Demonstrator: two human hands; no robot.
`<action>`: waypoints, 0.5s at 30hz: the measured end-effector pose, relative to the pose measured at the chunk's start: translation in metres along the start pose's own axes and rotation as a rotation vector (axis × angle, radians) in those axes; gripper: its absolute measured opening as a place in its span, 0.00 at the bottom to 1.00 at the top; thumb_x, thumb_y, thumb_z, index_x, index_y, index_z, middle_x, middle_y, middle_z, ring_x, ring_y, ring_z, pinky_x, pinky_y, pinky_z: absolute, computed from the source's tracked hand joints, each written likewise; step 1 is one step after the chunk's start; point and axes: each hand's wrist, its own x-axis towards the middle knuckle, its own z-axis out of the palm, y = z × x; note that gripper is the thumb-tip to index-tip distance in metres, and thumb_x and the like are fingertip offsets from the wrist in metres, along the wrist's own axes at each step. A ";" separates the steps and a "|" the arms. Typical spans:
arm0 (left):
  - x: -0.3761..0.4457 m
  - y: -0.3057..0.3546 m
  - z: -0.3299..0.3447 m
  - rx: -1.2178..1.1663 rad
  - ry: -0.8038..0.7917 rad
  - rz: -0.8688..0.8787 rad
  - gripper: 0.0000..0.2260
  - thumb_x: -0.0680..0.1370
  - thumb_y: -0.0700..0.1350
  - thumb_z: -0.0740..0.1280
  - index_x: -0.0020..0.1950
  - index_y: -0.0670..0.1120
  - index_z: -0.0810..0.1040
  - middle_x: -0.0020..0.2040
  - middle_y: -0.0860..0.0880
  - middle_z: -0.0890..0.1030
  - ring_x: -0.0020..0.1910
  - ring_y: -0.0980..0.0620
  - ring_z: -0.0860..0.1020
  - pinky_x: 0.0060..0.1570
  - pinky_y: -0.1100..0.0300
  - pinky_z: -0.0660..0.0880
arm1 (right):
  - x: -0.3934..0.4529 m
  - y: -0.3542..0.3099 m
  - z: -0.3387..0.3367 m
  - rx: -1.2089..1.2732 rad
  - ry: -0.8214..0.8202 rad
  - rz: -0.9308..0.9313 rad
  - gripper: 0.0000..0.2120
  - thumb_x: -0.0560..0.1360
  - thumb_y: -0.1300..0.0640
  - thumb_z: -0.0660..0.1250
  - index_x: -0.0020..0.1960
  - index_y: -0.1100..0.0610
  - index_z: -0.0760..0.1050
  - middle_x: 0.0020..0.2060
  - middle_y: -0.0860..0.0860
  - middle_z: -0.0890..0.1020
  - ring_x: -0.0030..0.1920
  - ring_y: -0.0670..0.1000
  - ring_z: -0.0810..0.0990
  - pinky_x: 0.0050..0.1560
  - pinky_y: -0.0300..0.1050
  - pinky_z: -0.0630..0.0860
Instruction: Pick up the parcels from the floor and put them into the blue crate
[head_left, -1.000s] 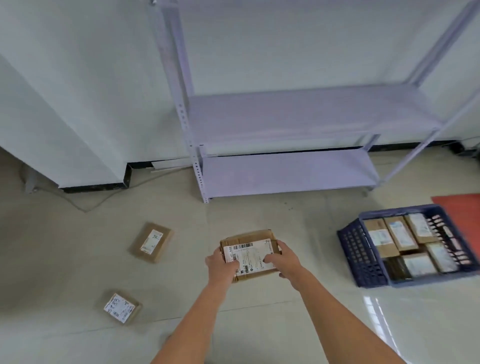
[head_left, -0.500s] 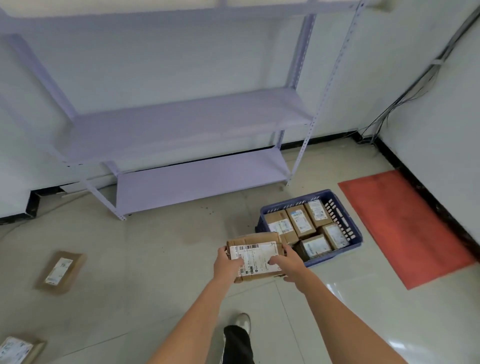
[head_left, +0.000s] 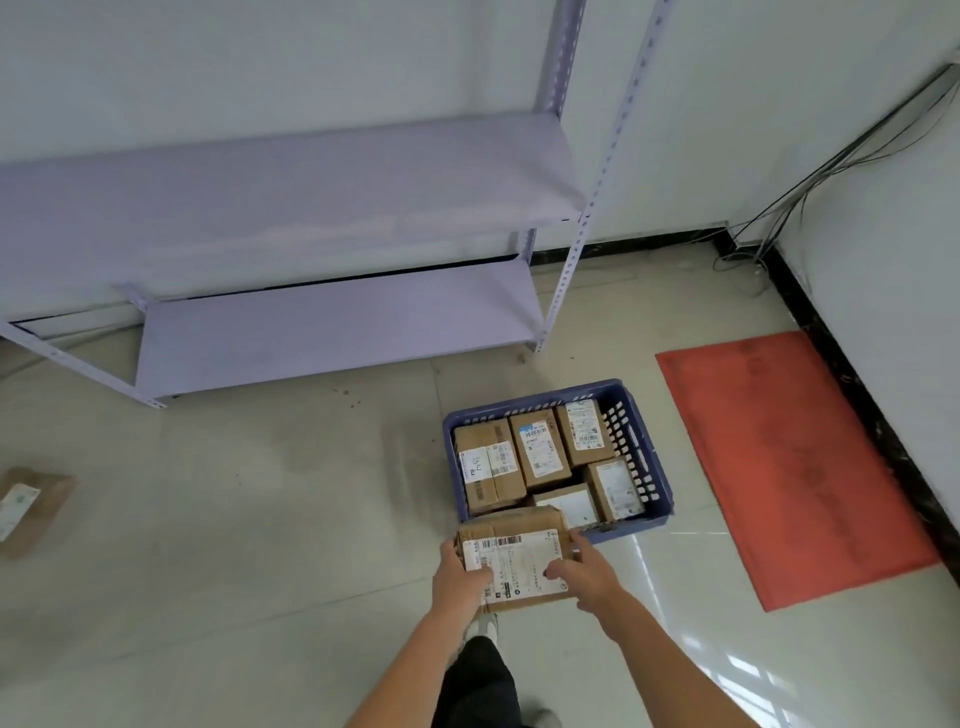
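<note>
Both hands, left hand (head_left: 460, 577) and right hand (head_left: 582, 577), grip the labelled cardboard parcel (head_left: 517, 558) by its opposite ends, fingers curled onto its top. It is held level at the blue crate's (head_left: 636, 527) near wall, probably for setting onto the parcels inside.

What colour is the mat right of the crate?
Red-orange mat, plain, clearest in the head view.

Cardboard parcel (head_left: 514, 558) (glossy paper label), slotted plastic crate (head_left: 644, 467), glossy tiled floor (head_left: 260, 519).
</note>
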 end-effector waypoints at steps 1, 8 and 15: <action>0.005 0.000 0.010 -0.012 0.010 -0.015 0.22 0.76 0.33 0.62 0.68 0.43 0.62 0.53 0.46 0.76 0.50 0.52 0.75 0.34 0.67 0.74 | 0.009 0.002 -0.008 -0.013 -0.017 0.014 0.33 0.71 0.63 0.65 0.73 0.53 0.60 0.61 0.53 0.75 0.61 0.55 0.72 0.58 0.49 0.70; 0.074 -0.010 0.076 -0.058 0.078 -0.081 0.25 0.75 0.32 0.62 0.70 0.43 0.61 0.59 0.42 0.77 0.53 0.48 0.77 0.41 0.63 0.75 | 0.104 0.014 -0.050 -0.110 -0.107 0.020 0.33 0.71 0.66 0.66 0.74 0.56 0.59 0.64 0.55 0.75 0.62 0.55 0.74 0.66 0.50 0.72; 0.178 -0.025 0.106 -0.093 0.192 -0.089 0.25 0.75 0.31 0.63 0.70 0.43 0.62 0.62 0.42 0.76 0.61 0.44 0.76 0.42 0.63 0.76 | 0.219 0.013 -0.051 -0.188 -0.135 -0.051 0.32 0.74 0.65 0.64 0.74 0.55 0.57 0.63 0.55 0.75 0.58 0.54 0.73 0.58 0.46 0.71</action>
